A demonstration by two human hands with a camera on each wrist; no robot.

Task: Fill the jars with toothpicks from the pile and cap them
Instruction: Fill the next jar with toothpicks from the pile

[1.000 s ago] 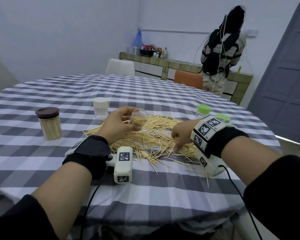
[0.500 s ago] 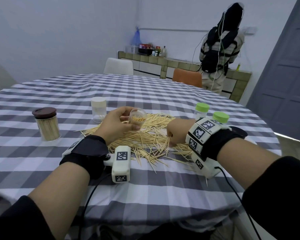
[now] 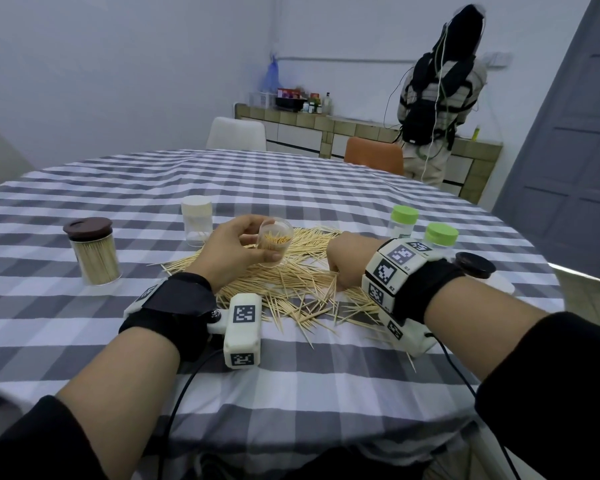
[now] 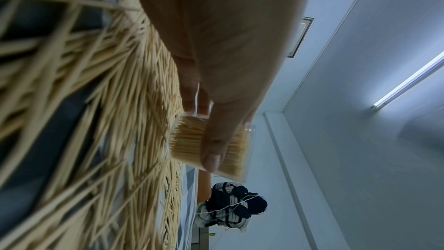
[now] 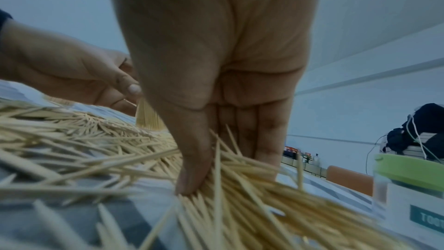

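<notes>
Checked tablecloth (image 3: 291, 188) up top, where our left hand (image 3: 236, 251) tilts the open jar (image 3: 274, 245) toward the toothpick pile (image 3: 291, 282) so loading's easy. Left wrist: thumb and fingers (image 4: 211, 145) wrap that half-full jar (image 4: 187, 144). Right wrist: our right hand (image 5: 216, 64) is down in the toothpicks (image 5: 240, 187), fingers curled, pinching up a bunch.

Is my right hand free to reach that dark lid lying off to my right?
Probably not yet: the right hand is pinching toothpicks from the pile. The dark lid lies unobstructed beside that wrist.
</notes>
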